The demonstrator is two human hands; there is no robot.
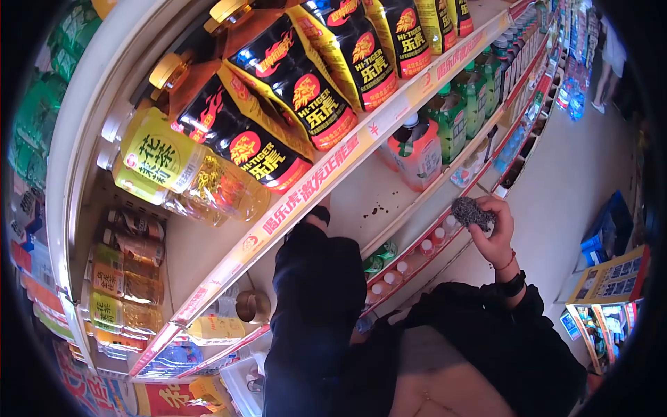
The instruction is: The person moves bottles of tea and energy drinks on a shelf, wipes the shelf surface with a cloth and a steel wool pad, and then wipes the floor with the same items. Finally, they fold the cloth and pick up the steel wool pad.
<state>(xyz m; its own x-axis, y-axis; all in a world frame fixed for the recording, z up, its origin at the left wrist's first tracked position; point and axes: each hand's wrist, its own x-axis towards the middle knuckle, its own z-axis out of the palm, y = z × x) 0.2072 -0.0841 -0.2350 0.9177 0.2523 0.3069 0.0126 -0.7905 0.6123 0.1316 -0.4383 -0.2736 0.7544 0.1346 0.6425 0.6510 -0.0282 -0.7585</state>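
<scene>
My right hand (pixel 495 233) is closed around a dark grey, wiry scouring pad (pixel 474 214), held out in front of the shelves. My left arm reaches in under the upper shelf's price strip. Only a small part of my left hand (pixel 318 217) shows there, and its fingers are hidden behind the strip. Dark crumbs (pixel 376 210) lie scattered on the bare lower shelf board (pixel 351 208) to the right of that hand. A pink-labelled bottle (pixel 417 154) stands further along the same board.
Black-and-yellow energy drink bottles (pixel 306 97) line the upper shelf, with yellow tea bottles (pixel 167 156) at its left end. More tea bottles (pixel 125 285) fill the lower left. Green bottles (pixel 445 121) stand further along. A blue bin (pixel 608 229) stands on the aisle floor.
</scene>
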